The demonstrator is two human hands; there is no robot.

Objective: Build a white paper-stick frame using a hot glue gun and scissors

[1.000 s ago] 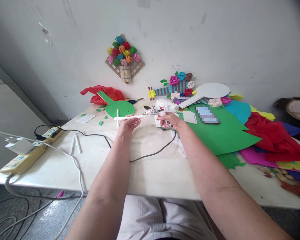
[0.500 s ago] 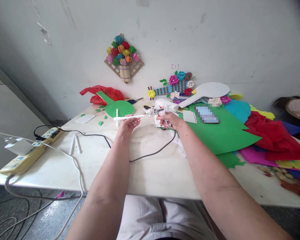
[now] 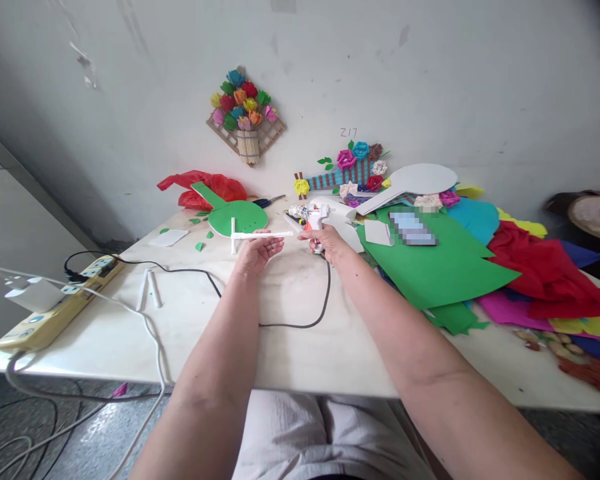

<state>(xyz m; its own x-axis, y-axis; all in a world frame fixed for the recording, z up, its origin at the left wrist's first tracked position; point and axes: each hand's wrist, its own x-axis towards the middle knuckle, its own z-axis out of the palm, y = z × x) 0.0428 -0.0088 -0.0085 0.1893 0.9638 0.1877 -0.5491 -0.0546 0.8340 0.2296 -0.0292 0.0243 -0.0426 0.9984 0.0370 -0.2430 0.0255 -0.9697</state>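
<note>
My left hand [image 3: 255,255] is closed on a white cross of rolled paper sticks [image 3: 253,235], held level above the table. A short upright stick crosses the long one at its left end. My right hand [image 3: 327,241] grips a white hot-glue gun [image 3: 314,216], with its nozzle pointing left at the right end of the long stick. The gun's black cord [image 3: 300,313] loops over the white tabletop [image 3: 290,347] back to a yellow power strip [image 3: 55,307] at the left.
A green paddle-shaped card [image 3: 237,215] lies behind the left hand, with a red plastic bag [image 3: 205,187] and scissors [image 3: 269,200]. Green card sheets [image 3: 440,267], coloured paper and paper-flower crafts crowd the right side. Two loose white sticks [image 3: 149,288] lie at the left.
My right hand lifted the glue gun and moved it left, toward the end of the stick. The cord loop shifted with it. The left hand barely moved.
</note>
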